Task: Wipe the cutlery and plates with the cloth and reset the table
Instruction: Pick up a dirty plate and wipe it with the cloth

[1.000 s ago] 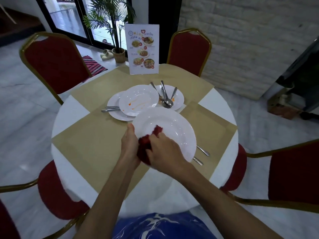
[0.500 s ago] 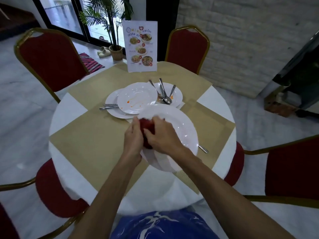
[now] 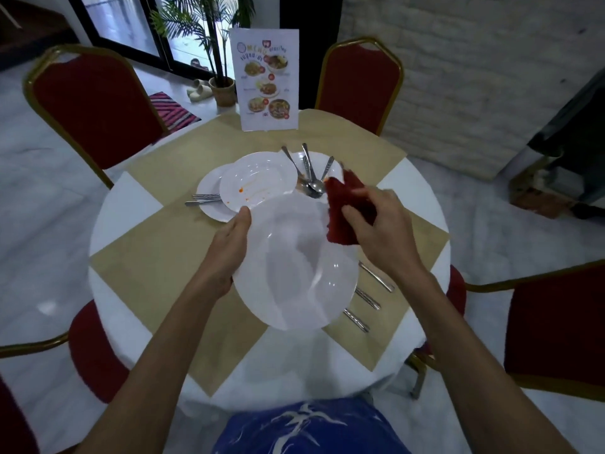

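Frame centre: left hand (image 3: pixel 229 247) grips the rim of a blurred white plate (image 3: pixel 294 267) held above the surface (image 3: pixel 137 263). Right hand (image 3: pixel 376 224) pinches the red cloth (image 3: pixel 343 208) at the plate's upper-right edge.

Bare tan placemat (image 3: pixel 157 257) lay open leftward; stacked dirty white plates (image 3: pixel 258 181), spoons (image 3: pixel 311 181) and upright menu card (image 3: pixel 266 83) blocked the far surface.

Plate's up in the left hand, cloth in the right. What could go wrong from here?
The left hand grips the held plate by one rim only, so it may slip. Its far edge sits near the stained plate, risking a knock. The red cloth dangles close to the spoons and could snag them.
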Action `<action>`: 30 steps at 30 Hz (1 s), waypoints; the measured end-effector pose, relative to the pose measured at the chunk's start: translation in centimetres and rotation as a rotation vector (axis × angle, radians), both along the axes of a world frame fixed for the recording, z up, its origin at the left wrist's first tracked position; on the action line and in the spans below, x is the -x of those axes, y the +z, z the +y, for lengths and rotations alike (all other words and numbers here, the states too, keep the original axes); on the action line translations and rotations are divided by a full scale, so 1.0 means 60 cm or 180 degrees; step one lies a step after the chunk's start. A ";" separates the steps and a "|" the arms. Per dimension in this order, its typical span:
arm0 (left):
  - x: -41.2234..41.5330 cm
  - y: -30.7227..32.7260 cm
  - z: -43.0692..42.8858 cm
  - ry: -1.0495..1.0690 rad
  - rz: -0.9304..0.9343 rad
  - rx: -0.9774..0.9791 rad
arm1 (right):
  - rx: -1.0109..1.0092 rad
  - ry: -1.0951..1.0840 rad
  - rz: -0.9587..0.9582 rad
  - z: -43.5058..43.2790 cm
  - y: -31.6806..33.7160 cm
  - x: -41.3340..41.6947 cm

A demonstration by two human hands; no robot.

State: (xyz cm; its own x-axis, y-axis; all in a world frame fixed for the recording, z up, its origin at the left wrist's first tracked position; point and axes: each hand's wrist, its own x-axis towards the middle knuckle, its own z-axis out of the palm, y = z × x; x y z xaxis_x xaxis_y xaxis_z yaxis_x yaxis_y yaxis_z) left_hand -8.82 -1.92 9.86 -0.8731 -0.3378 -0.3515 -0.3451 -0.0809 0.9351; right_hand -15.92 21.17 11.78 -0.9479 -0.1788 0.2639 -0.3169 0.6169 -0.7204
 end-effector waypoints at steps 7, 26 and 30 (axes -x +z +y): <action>0.028 0.011 0.074 -0.0639 0.0002 -0.0014 | -0.0968 0.1087 0.0170 -0.004 0.012 0.043; 0.010 0.054 0.151 0.0801 0.1342 0.1718 | 0.3643 -0.1365 -0.3195 -0.032 -0.159 -0.055; -0.021 0.015 0.169 0.1291 0.1481 0.1142 | 0.3310 -0.1322 -0.3033 -0.019 -0.146 -0.044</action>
State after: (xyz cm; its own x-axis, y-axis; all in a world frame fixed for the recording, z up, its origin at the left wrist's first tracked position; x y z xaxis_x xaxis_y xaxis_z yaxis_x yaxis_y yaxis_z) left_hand -7.53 8.25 10.74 -0.6865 -0.6928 0.2206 0.0882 0.2218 0.9711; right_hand -13.28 20.00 2.99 -0.7683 0.0191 -0.6398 0.5885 -0.3722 -0.7177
